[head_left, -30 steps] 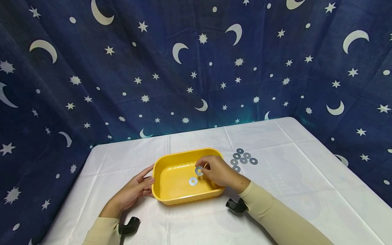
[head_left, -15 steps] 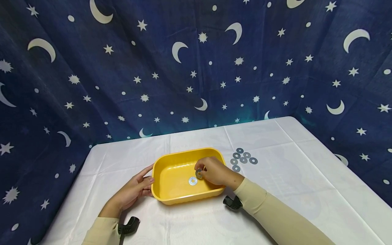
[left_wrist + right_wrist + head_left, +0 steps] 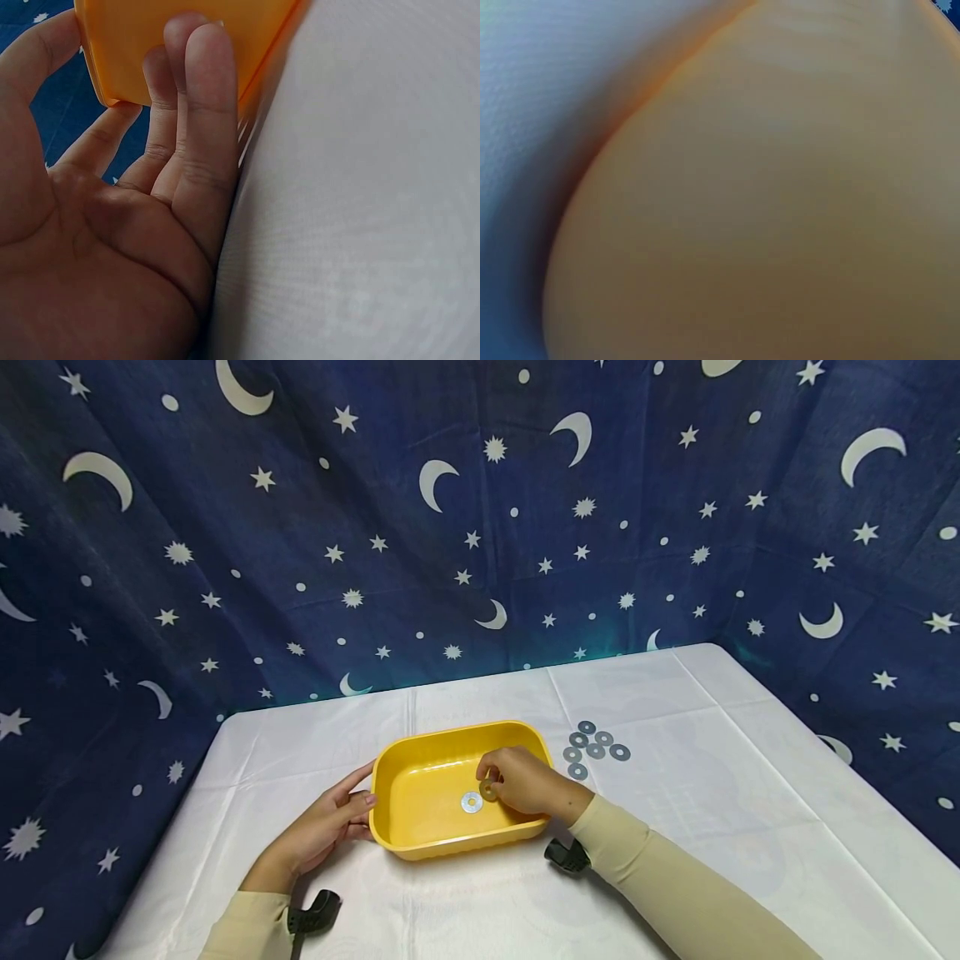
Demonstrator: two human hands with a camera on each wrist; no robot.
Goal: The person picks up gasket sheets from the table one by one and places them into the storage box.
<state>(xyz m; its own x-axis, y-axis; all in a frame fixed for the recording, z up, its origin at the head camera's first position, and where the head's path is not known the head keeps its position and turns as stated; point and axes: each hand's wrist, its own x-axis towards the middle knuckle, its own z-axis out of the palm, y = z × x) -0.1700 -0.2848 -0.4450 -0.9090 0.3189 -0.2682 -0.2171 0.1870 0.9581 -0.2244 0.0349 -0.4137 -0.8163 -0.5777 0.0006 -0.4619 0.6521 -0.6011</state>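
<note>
A yellow plastic tray [image 3: 405, 760] sits on the white tablecloth. One metal washer [image 3: 472, 802] lies flat on its floor. My right hand [image 3: 525, 781] reaches into the tray and pinches a second washer [image 3: 488, 790] low over the floor, beside the first. My left hand [image 3: 330, 827] rests against the tray's left wall with straight fingers [image 3: 202, 97] on the yellow side [image 3: 150, 45]. The right wrist view is filled by the tray's blurred yellow wall [image 3: 780, 210].
Several washers [image 3: 592, 747] lie in a loose group on the cloth right of the tray. A dark blue curtain with moons and stars [image 3: 480, 527] closes off the back and sides. Black wrist-camera mounts [image 3: 315, 912] sit near both sleeves.
My right hand has lowered the pinched washer toward the tray floor, next to the washer lying there. The left hand has stayed on the tray's side.
</note>
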